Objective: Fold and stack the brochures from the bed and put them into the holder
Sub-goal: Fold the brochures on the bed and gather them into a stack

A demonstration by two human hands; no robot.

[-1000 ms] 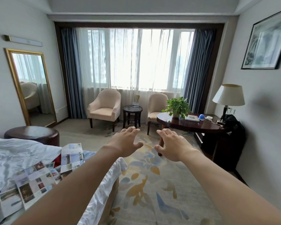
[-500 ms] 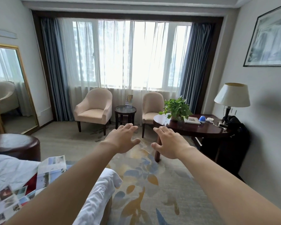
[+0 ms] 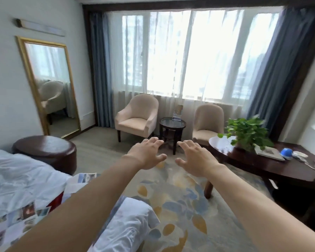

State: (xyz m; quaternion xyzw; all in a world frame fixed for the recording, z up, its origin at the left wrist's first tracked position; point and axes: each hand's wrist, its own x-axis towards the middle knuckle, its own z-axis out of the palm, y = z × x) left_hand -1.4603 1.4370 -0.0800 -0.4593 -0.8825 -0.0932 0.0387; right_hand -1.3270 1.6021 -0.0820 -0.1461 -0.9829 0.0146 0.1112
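Both arms stretch forward over the carpet. My left hand (image 3: 147, 154) and my right hand (image 3: 195, 159) hover side by side, palms down, fingers spread, holding nothing. Unfolded brochures (image 3: 16, 220) with photo prints lie on the white bed (image 3: 20, 179) at the lower left, partly hidden by my left forearm; another brochure (image 3: 80, 180) lies near the bed's corner. A small holder with a brochure (image 3: 178, 112) stands on the round side table (image 3: 172, 123) by the window, beyond my hands.
Two beige armchairs (image 3: 137, 119) (image 3: 208, 122) flank the side table. A dark desk (image 3: 273, 166) at the right carries a plant (image 3: 247, 131), a book and a blue object. A brown ottoman (image 3: 45, 151) and a gold-framed mirror (image 3: 49, 86) are at left. Patterned carpet (image 3: 180, 206) lies ahead.
The view has swung left and dipped, bringing the mirror, ottoman and more of the bed into sight. Both hands stay outstretched, empty and side by side.
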